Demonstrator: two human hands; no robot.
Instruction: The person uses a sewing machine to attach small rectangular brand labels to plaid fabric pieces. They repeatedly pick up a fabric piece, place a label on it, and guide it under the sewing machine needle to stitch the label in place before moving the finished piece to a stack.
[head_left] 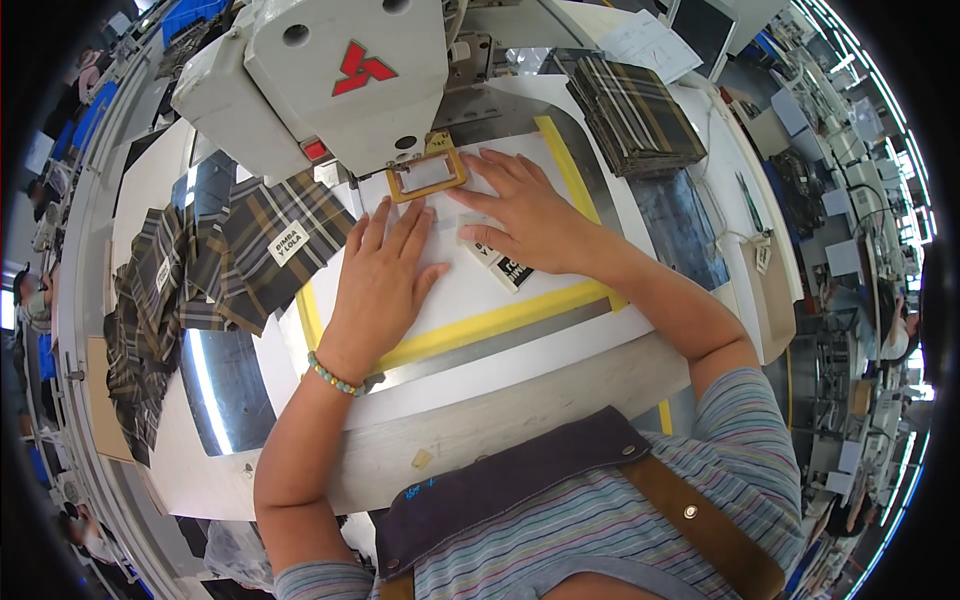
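Observation:
My left hand (pixel 385 270) lies flat on a white sheet (pixel 450 300) edged with yellow tape, its fingertips just short of the sewing machine's small yellowish clamp frame (pixel 457 180). On the right of that frame, my right hand (pixel 535 215) rests on the same sheet with fingers spread. Its thumb reaches over a few small white and black fabric labels (pixel 490 258), partly covering them. Neither hand grips anything. Above them hangs the white head (pixel 345 90) of the sewing machine. What lies under the clamp frame is white; details there are too small to tell.
Plaid fabric pieces with white labels (pixel 285 225) spread over the left side and hang off the table. A stack of plaid pieces (pixel 635 115) stands at the back right. Thread snips (pixel 748 200) lie at the right, and papers (pixel 650 45) lie behind the stack.

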